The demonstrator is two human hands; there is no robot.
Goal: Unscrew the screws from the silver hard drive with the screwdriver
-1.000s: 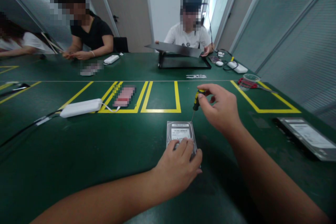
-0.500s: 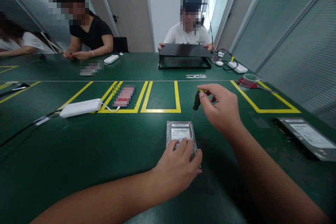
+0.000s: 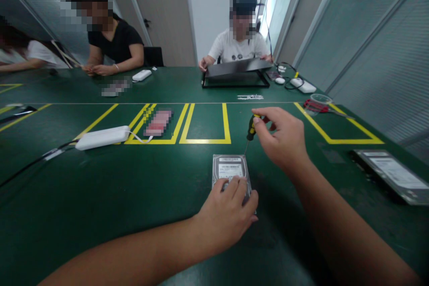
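A silver hard drive (image 3: pixel 230 168) with a white label lies flat on the green table in front of me. My left hand (image 3: pixel 231 210) grips its near end, fingers curled over the top and sides and hiding that part. Above the drive's far right corner, my right hand (image 3: pixel 281 136) pinches the handle of a small black and yellow screwdriver (image 3: pixel 251 129). The screwdriver stands slightly tilted, its thin shaft meeting the drive at that corner. Whether the tip sits in a screw is too small to tell.
A second hard drive (image 3: pixel 395 174) lies to the right. Beyond my right hand stands a clear cup (image 3: pixel 320 103) beside red-handled pliers. A white power bank (image 3: pixel 102 137) is cabled to a phone (image 3: pixel 159 123) on the left. Across the table, a person holds a dark panel (image 3: pixel 237 68) over a black frame.
The screwdriver's handle has turned in my right hand, showing more yellow. My left hand and the drive stay put. Across the table, the person's dark panel has tilted.
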